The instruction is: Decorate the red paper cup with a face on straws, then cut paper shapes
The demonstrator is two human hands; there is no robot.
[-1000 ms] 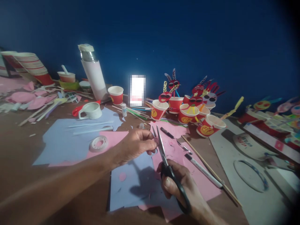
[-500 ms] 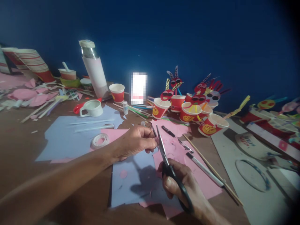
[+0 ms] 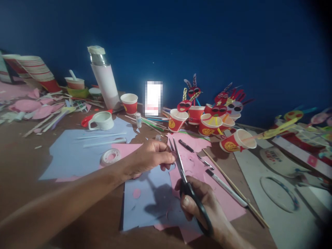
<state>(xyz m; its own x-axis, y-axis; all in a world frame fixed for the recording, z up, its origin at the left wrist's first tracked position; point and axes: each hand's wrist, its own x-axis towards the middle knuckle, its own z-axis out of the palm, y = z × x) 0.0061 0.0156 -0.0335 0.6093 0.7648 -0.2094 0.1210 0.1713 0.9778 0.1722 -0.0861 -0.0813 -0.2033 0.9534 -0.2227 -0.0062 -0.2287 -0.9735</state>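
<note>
My right hand (image 3: 201, 200) grips a pair of black-handled scissors (image 3: 190, 193), blades pointing up and slightly parted. Close to the blades, my left hand (image 3: 153, 155) is pinched shut; whatever lies between its fingertips is too small to make out. Beneath both hands lie a blue paper sheet (image 3: 147, 207) and a pink paper sheet (image 3: 223, 200) with small cut marks and scraps on it. A pink paper disc (image 3: 136, 193) rests on the blue sheet. A white tape roll (image 3: 111, 157) is left of my left hand.
A marker (image 3: 225, 186), a craft knife (image 3: 205, 162) and a thin wooden stick (image 3: 233, 185) lie at right. Behind them stand red paper cups (image 3: 178, 121) with paper faces. A red cup (image 3: 233, 141) tilts rightward. A white flask (image 3: 106, 83) and a mug (image 3: 102, 120) are left.
The red cup at the right has tipped further over, its yellow strip swinging down to the right. My hands and the scissors stay nearly still.
</note>
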